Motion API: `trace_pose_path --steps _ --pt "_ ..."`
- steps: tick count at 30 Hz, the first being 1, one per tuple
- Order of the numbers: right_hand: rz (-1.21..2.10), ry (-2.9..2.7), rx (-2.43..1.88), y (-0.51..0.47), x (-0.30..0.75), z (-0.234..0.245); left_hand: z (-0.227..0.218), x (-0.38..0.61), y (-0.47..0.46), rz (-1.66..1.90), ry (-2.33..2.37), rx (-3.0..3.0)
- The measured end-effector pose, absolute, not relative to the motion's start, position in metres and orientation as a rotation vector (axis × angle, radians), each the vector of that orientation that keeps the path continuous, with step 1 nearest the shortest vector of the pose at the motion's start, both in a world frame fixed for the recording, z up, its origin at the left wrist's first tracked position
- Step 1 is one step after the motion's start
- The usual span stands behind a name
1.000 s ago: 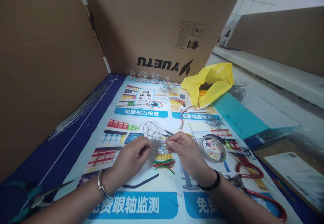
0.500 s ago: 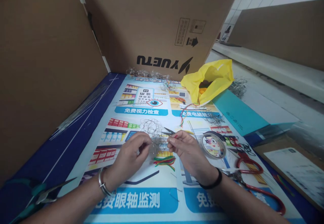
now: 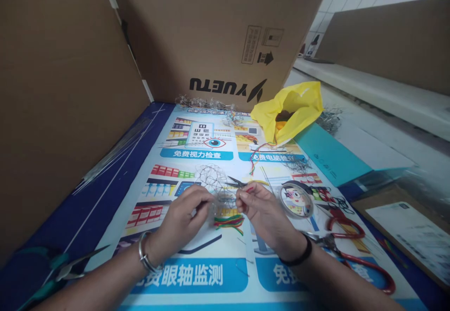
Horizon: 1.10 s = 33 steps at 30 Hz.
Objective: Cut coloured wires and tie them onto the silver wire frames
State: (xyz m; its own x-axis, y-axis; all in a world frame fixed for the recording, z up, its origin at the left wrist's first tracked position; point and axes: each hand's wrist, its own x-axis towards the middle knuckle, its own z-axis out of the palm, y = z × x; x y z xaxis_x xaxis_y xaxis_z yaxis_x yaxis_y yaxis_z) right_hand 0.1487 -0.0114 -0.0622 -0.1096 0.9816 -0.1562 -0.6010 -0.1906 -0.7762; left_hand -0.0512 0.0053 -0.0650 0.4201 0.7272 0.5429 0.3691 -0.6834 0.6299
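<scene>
The fingers of your left hand [image 3: 183, 215] and right hand [image 3: 263, 212] are pinched narrow, a gap between them — whether they grip a strand, I cannot tell. The looped tangle of thin grey metal wire [image 3: 211, 175] lies just beyond your left fingertips; the bundle of red, green and yellow cords [image 3: 229, 222] sits nearer you, between both hands

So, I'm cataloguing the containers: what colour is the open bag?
The open bag is bright yellow, best seen in the head view.

Wire tangle [image 3: 211, 176] behind threads [image 3: 229, 223] on the poster [image 3: 197, 276], tape roll [image 3: 298, 216] right, bag [image 3: 303, 109] farther back.
</scene>
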Motion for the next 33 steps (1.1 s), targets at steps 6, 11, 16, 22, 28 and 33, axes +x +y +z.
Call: trace_pose_path --steps 6,11,16,22,28,33 --pt "1.626 -0.572 -0.828 -0.013 0.149 -0.059 -0.06 -0.05 0.006 1.083 0.99 2.03" --pt "1.602 -0.582 -0.84 -0.013 0.152 -0.056 -0.055 -0.049 0.005 1.075 0.988 1.811" --pt "1.625 -0.665 -0.79 -0.014 0.154 -0.055 -0.056 -0.049 0.004 1.113 0.994 1.8" --pt "1.603 -0.759 -0.767 -0.015 0.156 -0.052 -0.058 -0.049 0.003 1.142 0.998 1.837" --pt "1.602 -0.832 -0.722 -0.017 0.161 -0.052 -0.06 -0.048 0.003 1.112 1.032 1.812" --pt "1.6 -0.862 -0.721 -0.019 0.164 -0.054 -0.064 -0.047 0.001 1.095 0.999 1.706"
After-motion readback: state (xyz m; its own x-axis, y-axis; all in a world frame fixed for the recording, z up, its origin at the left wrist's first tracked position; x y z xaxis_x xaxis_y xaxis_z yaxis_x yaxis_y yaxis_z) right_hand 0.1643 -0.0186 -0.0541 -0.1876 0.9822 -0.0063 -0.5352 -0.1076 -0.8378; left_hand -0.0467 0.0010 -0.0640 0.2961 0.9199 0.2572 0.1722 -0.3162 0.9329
